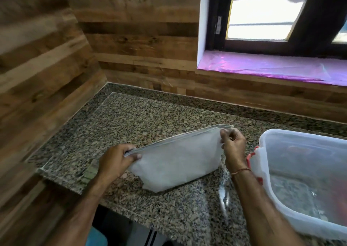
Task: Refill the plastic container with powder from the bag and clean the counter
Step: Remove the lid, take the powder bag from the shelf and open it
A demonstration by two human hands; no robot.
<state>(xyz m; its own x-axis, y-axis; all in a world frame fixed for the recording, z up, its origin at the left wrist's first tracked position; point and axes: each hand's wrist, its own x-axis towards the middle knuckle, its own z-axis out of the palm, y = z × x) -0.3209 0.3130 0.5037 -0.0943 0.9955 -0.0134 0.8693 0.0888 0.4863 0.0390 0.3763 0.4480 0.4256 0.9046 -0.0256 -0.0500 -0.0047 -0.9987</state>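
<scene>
1. Nearest you, your two forearms reach forward over the front edge of the speckled granite worktop; a thin thread band circles your right wrist.
2. The white bag is your landmark: it stands on the worktop between your hands, its bottom resting on the stone and its top edge slanting up toward the right.
3. Your left hand is closed on the left end of the bag's top edge, thumb in front and fingers behind.
4. Your right hand pinches the right, higher end of that same top edge with its fingertips.
5. The bag's mouth looks shut along the top seam; no powder shows.
6. Just right of the bag, near your right wrist, sits the clear plastic container, lidless, with a red clip on the side facing the bag. Its inside looks blurred, so you cannot tell what it holds.
7. Beyond the bag, the worktop runs back to a wood-plank wall.
8. Above and right of the bag, a dark-framed window sits over a sill covered with purple sheeting.
</scene>
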